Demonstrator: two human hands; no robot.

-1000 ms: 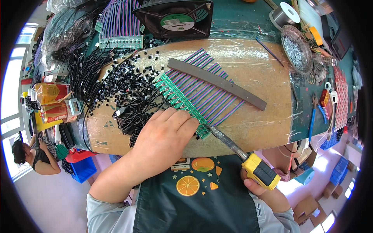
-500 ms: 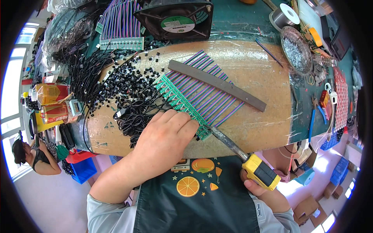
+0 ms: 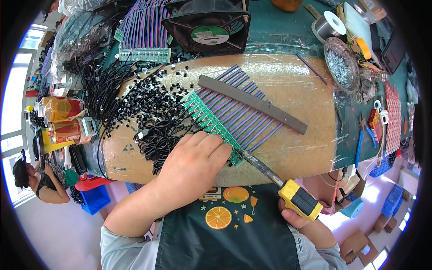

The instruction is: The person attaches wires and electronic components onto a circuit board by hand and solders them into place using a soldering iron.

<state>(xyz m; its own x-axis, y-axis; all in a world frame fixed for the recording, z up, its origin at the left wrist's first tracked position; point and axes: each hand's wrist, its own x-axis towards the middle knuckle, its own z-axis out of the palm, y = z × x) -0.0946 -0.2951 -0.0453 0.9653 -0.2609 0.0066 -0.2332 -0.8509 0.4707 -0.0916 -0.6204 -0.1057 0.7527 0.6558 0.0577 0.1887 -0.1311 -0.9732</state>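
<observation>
My right hand (image 3: 294, 218) is closed around the yellow-and-black handle of a soldering iron (image 3: 264, 170). Its tip reaches the lower end of a long green circuit board strip (image 3: 204, 116), close to my left fingertips. My left hand (image 3: 191, 159) rests over that strip with its fingers drawn together; whatever they pinch is hidden beneath them. Striped purple-and-black wires (image 3: 234, 118) fan out from the strip's far side, under a flat brown bar (image 3: 254, 103) lying across them. Black cables (image 3: 159, 138) run to the strip's left side.
Small black connectors (image 3: 148, 96) are scattered at the left of the brown work board (image 3: 310, 155). Behind stands a black fan (image 3: 209, 27), beside another wired board panel (image 3: 144, 55). At the right are a solder spool (image 3: 328, 28), a metal dish (image 3: 330, 74) and blue-handled pliers (image 3: 359, 148).
The view has shifted slightly, so the bench items sit a little lower. The iron's tip stays near the strip's lower end, and both hands keep nearly the same pose.
</observation>
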